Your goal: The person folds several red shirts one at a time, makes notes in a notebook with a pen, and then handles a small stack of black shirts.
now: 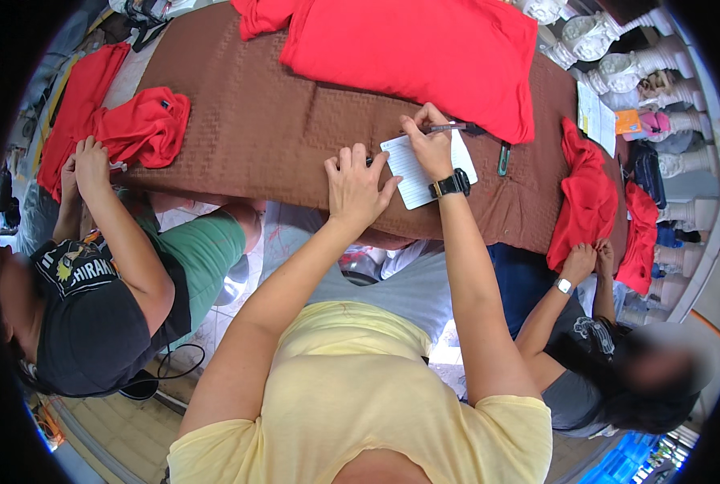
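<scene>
A small white lined notepad (pixel 411 179) lies tilted on the brown cloth at the table's near side. My right hand (pixel 432 152), with a black watch on its wrist, is closed around a dark pen (pixel 455 127) over the pad. Beside the pad's left edge, my left hand (pixel 355 184) rests on the cloth with its fingers spread. A tiny dark thing (pixel 369 161) shows by its fingertips; its kind I cannot make out. Just beyond the pad lies a large piece of red fabric (pixel 424 64). Right of the pad is a slim green-and-black tool (pixel 503 159).
A brown cloth (pixel 239 121) covers the table. At the left, a co-worker's hands (pixel 91 165) handle a red garment (pixel 146 125). On the right another person's hands (pixel 586 260) hold red fabric (pixel 587 194). Shelves with white spools or cones (pixel 630 68) stand along the right.
</scene>
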{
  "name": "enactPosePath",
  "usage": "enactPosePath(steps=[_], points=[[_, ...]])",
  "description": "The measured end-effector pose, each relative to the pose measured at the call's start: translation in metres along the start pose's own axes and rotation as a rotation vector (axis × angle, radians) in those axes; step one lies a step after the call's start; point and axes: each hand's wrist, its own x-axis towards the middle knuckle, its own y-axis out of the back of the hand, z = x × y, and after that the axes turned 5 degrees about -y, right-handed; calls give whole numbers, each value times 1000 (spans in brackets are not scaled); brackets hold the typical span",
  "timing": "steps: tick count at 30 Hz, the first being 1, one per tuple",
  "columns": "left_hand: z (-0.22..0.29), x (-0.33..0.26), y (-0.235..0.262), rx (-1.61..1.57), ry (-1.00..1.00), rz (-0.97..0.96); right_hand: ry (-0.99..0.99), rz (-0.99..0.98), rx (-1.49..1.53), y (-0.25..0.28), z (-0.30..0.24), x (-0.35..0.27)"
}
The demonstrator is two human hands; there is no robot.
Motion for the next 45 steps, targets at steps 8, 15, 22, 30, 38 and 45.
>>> enactPosePath(steps=[8,15,22,30,38,45], points=[[3,4,-1,43,-126,-32,5,29,-231,2,22,-3],[3,4,-4,63,-104,-61,36,127,-360,-4,20,-9],[4,3,-2,52,-95,-69,19,200,-283,-1,4,-10],[5,2,-3,89,-102,-50,32,90,-153,1,18,-12],[6,4,-3,93,-81,-98,17,119,-268,0,19,-11],[5,4,-2,65,-84,-72,15,141,-309,-2,14,-12]])
